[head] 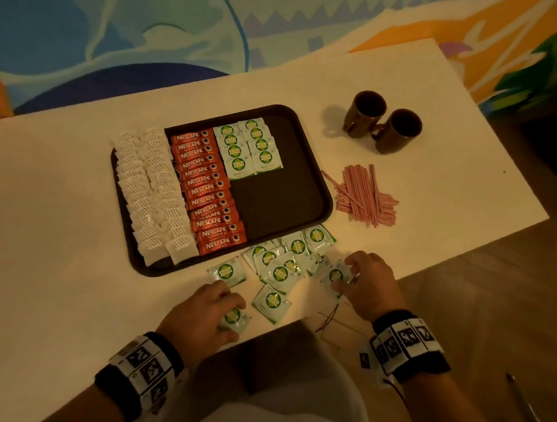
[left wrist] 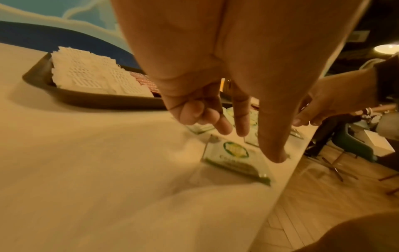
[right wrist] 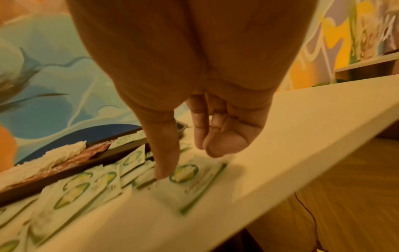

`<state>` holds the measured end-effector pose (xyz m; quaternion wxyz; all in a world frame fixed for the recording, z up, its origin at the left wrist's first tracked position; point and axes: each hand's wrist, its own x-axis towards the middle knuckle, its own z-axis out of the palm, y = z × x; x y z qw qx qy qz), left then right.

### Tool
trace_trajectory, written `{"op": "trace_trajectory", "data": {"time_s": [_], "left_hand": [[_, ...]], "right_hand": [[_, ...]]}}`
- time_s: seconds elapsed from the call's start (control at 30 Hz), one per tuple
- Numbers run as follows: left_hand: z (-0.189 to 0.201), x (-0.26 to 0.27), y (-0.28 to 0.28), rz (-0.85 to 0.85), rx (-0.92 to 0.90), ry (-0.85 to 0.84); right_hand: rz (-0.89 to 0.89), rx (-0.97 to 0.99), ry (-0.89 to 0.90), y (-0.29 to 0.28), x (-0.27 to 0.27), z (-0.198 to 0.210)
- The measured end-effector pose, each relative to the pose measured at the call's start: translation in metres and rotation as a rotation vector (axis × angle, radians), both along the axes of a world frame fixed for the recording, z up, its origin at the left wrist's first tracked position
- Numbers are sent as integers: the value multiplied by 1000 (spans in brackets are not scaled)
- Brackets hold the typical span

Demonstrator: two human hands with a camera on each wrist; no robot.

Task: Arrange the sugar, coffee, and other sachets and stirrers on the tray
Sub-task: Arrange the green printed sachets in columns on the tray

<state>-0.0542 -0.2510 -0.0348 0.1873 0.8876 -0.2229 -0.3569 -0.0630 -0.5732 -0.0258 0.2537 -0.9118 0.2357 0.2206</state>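
Note:
A brown tray (head: 277, 204) holds two columns of white sachets (head: 151, 190), a column of red Nescafe sachets (head: 208, 189) and two short columns of green-and-white sachets (head: 248, 148) at its far end. Several loose green sachets (head: 285, 258) lie on the table between the tray and the front edge. My left hand (head: 234, 318) pinches one green sachet (left wrist: 233, 158) lying flat on the table, thumb on its near corner. My right hand (head: 342, 277) pinches another green sachet (right wrist: 194, 184) by the table edge, thumb tip on it and fingers curled over it.
A pile of pink stirrers (head: 364, 196) lies right of the tray. Two brown mugs (head: 381, 123) stand at the back right. The tray's near right quarter is bare. The white table's front edge (head: 301, 320) runs just under both hands.

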Motion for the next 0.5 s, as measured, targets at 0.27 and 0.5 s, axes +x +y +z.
{"op": "trace_trajectory", "data": {"time_s": [0.27,0.5], "left_hand": [[-8,-4,2,-52,19,-74],[-15,0,0,-29,11,-74]], "right_hand": [[-146,-6,-84,19,-26,-13],[-180,-26,-76,20,-25,-13]]}}
